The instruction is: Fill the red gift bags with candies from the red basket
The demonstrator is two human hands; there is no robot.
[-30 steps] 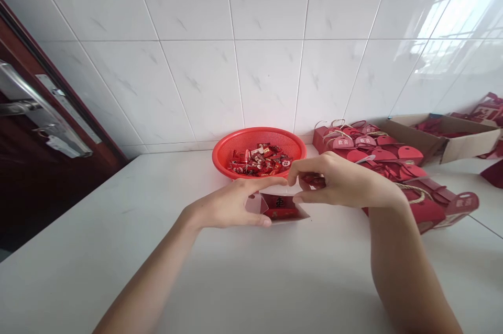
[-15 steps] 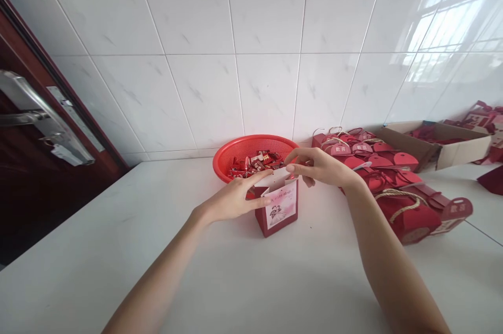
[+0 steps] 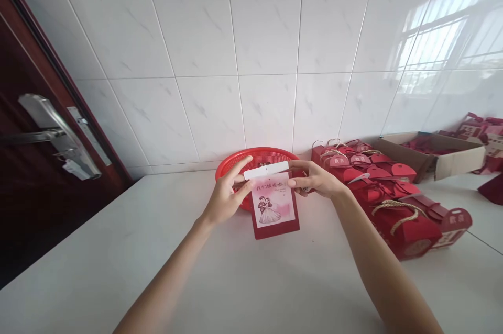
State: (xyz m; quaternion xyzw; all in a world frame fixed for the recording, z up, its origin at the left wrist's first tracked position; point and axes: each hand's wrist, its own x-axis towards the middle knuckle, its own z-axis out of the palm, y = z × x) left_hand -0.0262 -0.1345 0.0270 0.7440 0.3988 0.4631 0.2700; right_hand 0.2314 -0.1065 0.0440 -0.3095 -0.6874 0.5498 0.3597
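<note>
A small red box [image 3: 274, 207] with a pink picture of a couple on its front stands upright on the white table. Its white top flap [image 3: 266, 170] shows above the picture. My left hand [image 3: 228, 192] is at the box's upper left corner, thumb on the front, index finger raised. With thumb in front and fingers behind, my right hand [image 3: 314, 179] holds the upper right edge. Behind the box sits a red mesh basket [image 3: 223, 166], its contents mostly hidden by the box and hands.
Several red gift boxes with rope handles [image 3: 401, 219] stand on the right. Behind them is an open cardboard box [image 3: 458, 161] with red items. White tiled wall [image 3: 267, 109] closes off the back; a dark red door [image 3: 31, 166] is at the left.
The box's open top, visible before, is now pressed together, with the white flap across it. Both hands have closed in on its upper corners. The view has tilted slightly upward.
</note>
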